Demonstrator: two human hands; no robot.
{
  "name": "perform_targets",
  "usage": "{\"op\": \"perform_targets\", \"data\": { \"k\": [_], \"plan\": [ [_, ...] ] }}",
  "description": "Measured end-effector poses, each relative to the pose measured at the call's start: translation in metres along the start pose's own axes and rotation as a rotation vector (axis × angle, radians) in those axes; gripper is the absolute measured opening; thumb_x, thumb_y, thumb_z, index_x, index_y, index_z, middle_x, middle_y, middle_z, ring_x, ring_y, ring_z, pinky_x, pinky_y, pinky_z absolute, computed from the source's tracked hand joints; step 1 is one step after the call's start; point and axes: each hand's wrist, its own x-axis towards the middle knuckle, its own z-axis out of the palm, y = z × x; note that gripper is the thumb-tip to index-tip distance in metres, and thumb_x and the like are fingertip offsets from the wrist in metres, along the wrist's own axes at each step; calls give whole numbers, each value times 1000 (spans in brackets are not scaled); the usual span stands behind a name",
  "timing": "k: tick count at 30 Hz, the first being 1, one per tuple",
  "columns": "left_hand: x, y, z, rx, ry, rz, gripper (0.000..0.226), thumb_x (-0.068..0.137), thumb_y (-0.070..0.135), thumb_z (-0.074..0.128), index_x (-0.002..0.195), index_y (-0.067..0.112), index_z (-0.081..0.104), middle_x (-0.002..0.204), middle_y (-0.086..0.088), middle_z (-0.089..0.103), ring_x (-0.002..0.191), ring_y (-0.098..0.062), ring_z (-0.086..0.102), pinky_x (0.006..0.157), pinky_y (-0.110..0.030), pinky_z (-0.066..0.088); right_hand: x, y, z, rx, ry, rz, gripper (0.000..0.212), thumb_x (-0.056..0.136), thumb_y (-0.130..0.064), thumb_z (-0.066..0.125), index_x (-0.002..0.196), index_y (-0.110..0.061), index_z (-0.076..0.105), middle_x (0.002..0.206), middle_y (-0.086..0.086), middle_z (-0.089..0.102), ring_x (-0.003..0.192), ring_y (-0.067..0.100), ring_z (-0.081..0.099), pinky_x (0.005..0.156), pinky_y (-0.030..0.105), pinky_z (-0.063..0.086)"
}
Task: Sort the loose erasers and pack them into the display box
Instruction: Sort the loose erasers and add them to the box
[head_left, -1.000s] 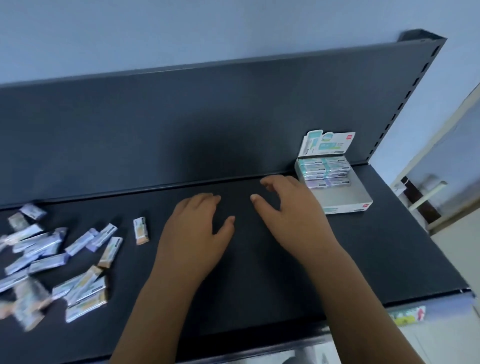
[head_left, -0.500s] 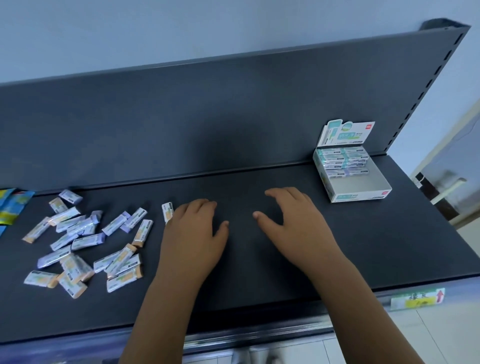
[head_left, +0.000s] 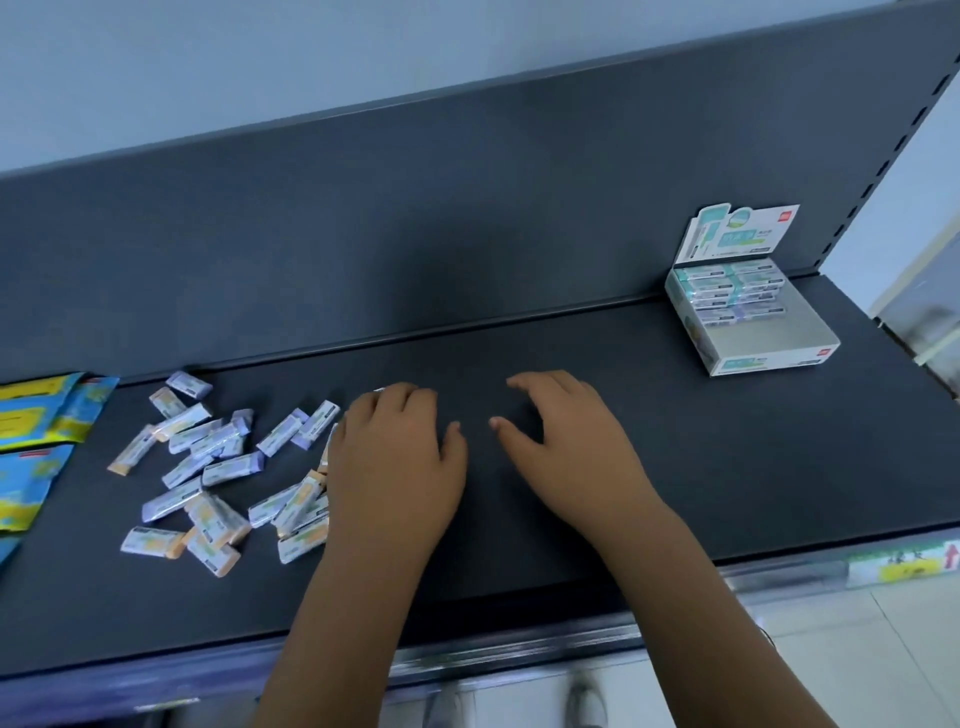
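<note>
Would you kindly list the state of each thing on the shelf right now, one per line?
Display box: lid flap up, back part filled with packed erasers, front part empty.
Loose erasers: scattered flat in a jumbled pile, some overlapping.
Left hand: open, palm down, at the pile's right edge, holding nothing.
Right hand: open, fingers spread, empty.
Yellow-blue packets: lying flat at the far left.

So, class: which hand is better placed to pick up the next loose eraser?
Left. The left hand already lies against the loose erasers; the right hand rests empty, nearer the display box.
</note>
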Motion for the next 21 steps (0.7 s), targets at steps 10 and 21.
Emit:
{"op": "perform_targets", "data": {
  "k": [10,21],
  "plan": [
    [-16,-134,-26,-70,12,39,31,88,36,48,105,19,68,113,0,66,103,-27,59,91,-45,47,-7,-121,105,-89,-39,-52,35,94,-42,56,125,-26,60,121,-4,60,112,21,52,91,43,50],
    [-35,-258,-42,-138,46,-60,28,88,27,47,104,23,70,106,3,69,95,-28,62,82,-47,52,-23,-196,187,-296,30,-68,30,91,-38,54,116,-26,66,118,-7,63,117,23,52,103,46,42]
  ]
}}
